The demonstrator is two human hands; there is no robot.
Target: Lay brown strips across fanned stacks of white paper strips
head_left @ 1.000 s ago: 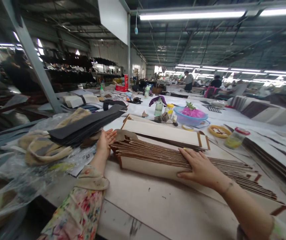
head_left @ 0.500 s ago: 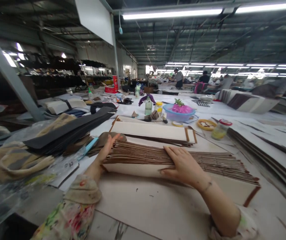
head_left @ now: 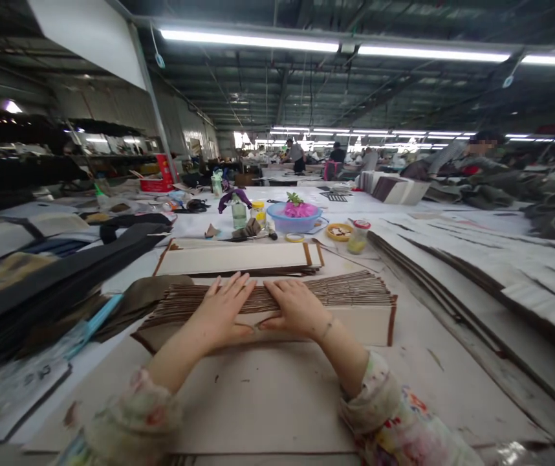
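A long stack of brown-edged strips (head_left: 350,288) stands on edge across the table before me, its cream front face (head_left: 365,325) turned my way. My left hand (head_left: 223,312) grips it left of the middle, fingers over the top edges and thumb along the front. Just to the right, my right hand (head_left: 297,308) holds the same stack in the same manner, the two thumbs almost meeting. Under my palms part of the stack is hidden. Behind it lies a flat pile of cream panels (head_left: 233,259) with brown ends.
Dark fabric strips (head_left: 64,265) and a brown cloth (head_left: 136,301) lie at the left. Farther back are a blue basin (head_left: 292,221), a bottle (head_left: 239,213), a yellow dish (head_left: 339,232) and a lidded jar (head_left: 358,237). Long layered sheets (head_left: 452,310) run along the right. Several people are in the background.
My left hand has moved from the stack's left end to near its middle, beside my right hand. The view has swung right, and the stack's right end looks more even.
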